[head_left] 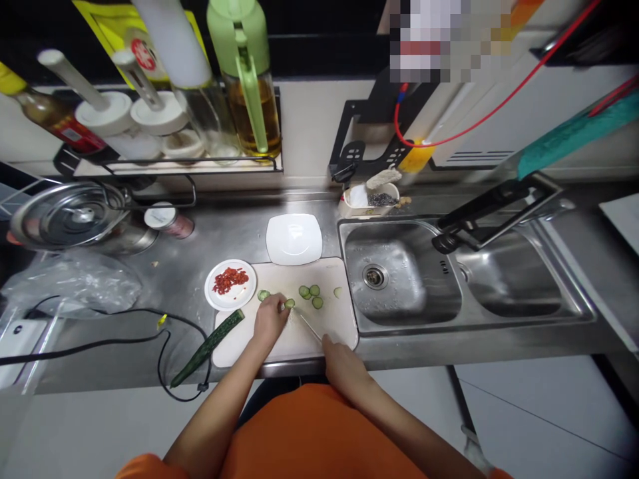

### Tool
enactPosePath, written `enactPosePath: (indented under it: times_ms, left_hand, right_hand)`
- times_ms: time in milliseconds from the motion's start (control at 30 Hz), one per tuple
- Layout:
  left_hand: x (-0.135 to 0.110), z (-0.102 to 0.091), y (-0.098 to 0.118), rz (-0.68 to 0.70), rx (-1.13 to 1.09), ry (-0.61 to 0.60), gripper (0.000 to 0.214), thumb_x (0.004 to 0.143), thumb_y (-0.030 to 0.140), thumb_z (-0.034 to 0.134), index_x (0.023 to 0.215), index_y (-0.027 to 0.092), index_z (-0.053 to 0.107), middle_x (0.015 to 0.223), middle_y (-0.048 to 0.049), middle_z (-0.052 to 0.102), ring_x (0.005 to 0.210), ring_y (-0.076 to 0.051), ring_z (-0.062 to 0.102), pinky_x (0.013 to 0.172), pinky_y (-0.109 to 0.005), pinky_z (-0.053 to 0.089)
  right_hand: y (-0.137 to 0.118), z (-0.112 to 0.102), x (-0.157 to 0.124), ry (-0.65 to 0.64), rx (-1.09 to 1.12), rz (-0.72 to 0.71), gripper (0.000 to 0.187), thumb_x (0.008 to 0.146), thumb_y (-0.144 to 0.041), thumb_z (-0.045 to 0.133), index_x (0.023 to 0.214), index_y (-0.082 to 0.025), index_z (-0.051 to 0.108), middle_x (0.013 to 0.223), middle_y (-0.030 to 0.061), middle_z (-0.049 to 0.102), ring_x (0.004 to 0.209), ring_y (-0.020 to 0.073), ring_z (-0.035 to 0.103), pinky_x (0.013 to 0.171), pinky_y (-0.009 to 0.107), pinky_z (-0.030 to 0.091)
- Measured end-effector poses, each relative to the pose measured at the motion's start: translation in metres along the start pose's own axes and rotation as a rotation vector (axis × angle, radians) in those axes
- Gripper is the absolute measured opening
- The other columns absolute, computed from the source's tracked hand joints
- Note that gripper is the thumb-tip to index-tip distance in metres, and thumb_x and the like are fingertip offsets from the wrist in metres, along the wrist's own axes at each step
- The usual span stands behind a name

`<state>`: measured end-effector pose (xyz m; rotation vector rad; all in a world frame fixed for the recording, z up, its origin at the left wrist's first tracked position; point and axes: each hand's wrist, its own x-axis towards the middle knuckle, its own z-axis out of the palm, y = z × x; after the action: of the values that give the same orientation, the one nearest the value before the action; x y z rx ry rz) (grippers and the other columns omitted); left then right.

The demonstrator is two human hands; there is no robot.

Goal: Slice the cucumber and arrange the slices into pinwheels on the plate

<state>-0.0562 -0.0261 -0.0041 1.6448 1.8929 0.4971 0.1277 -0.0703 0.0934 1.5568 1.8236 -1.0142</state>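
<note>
My left hand (269, 320) has its fingers closed on a cucumber slice (289, 303) over the cutting board (239, 349). In my right hand (342, 362) is a knife (308, 324), its thin blade reaching toward the slice at my left fingertips. Several cut cucumber slices (317, 303) lie on the board to the right, and a pale piece (338, 292) sits near its right edge. Another cucumber piece (263, 295) rests just behind my left hand. A long uncut-looking cucumber (207, 348) lies slantwise, one end on the board and the other on the steel counter.
A plate of chopped red pieces (210, 293) stands at the board's left corner, and a white square plate (294, 239) behind it. The double sink (344, 279) is to the right. A black cable (164, 352) loops on the left near a plastic bag (74, 283) and lidded pot (80, 216).
</note>
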Motion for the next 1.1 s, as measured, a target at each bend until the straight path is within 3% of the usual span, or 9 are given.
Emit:
enactPosePath:
  times_ms: [167,300,433,533,667,800,933,1100]
  left_hand:
    - [-0.001,-0.009,0.000,-0.080,-0.091,-0.055,0.011,0.079,0.028,0.054,0.071,0.020,0.057,0.060,0.0042,0.056,0.057,-0.010,0.051,0.058,-0.021,0.036]
    - [0.001,-0.029,-0.013,-0.162,-0.099,0.047,0.013,0.077,0.033,0.055,0.076,0.021,0.060,0.062,0.0033,0.060,0.057,-0.011,0.053,0.060,-0.021,0.038]
    - [0.006,-0.046,-0.024,-0.220,-0.025,0.080,0.014,0.079,0.032,0.053,0.082,0.022,0.062,0.068,0.0012,0.064,0.061,-0.013,0.057,0.062,-0.023,0.039]
    - [0.008,-0.048,-0.026,-0.200,0.123,0.059,0.014,0.080,0.029,0.051,0.082,0.022,0.062,0.068,-0.0011,0.063,0.062,-0.016,0.056,0.060,-0.025,0.038]
    - [0.006,-0.043,-0.022,-0.125,0.274,0.083,0.017,0.083,0.026,0.047,0.085,0.021,0.063,0.081,-0.0060,0.065,0.074,-0.019,0.058,0.066,-0.027,0.041]
    - [0.011,-0.033,-0.012,-0.010,0.207,0.116,0.019,0.084,0.025,0.048,0.093,0.020,0.064,0.093,-0.0063,0.065,0.087,-0.019,0.059,0.078,-0.028,0.044]
    - [0.028,-0.014,0.007,0.133,0.066,-0.040,0.026,0.080,0.025,0.056,0.104,0.019,0.064,0.096,-0.0059,0.063,0.090,-0.017,0.058,0.084,-0.028,0.045]
    - [0.045,0.008,0.027,0.103,0.077,-0.183,0.028,0.074,0.020,0.060,0.102,0.020,0.065,0.096,-0.0059,0.060,0.088,-0.017,0.057,0.080,-0.028,0.044]
  right_hand:
    - [0.005,0.000,-0.002,0.019,0.008,0.003,0.042,0.080,0.002,0.032,0.116,-0.011,0.049,0.098,0.0157,0.065,0.098,0.0257,0.061,0.073,0.032,0.046]
    - [0.006,-0.002,0.000,-0.001,0.012,0.007,0.041,0.079,0.002,0.034,0.115,-0.012,0.048,0.097,0.0150,0.064,0.097,0.0259,0.061,0.071,0.031,0.045]
    - [0.007,-0.001,0.001,0.011,0.020,-0.001,0.042,0.079,0.002,0.033,0.115,-0.012,0.048,0.096,0.0144,0.064,0.097,0.0266,0.061,0.072,0.032,0.045]
    - [0.009,0.001,0.002,0.008,0.022,0.000,0.044,0.078,0.003,0.034,0.116,-0.012,0.048,0.096,0.0142,0.065,0.096,0.0272,0.061,0.071,0.033,0.046]
    - [0.010,0.002,0.003,0.003,0.022,-0.002,0.046,0.077,0.004,0.033,0.117,-0.012,0.048,0.098,0.0151,0.064,0.097,0.0266,0.061,0.073,0.033,0.046]
    - [0.010,0.001,0.002,-0.018,0.024,-0.004,0.048,0.079,0.002,0.032,0.123,-0.011,0.046,0.102,0.0168,0.063,0.101,0.0262,0.060,0.075,0.033,0.045]
    - [0.010,0.000,0.001,-0.029,0.027,0.003,0.048,0.081,0.001,0.031,0.125,-0.011,0.044,0.104,0.0175,0.063,0.102,0.0261,0.059,0.076,0.033,0.046]
    - [0.011,0.002,0.002,-0.007,0.028,0.002,0.044,0.082,-0.001,0.032,0.122,-0.012,0.045,0.102,0.0170,0.063,0.100,0.0258,0.060,0.075,0.033,0.046]
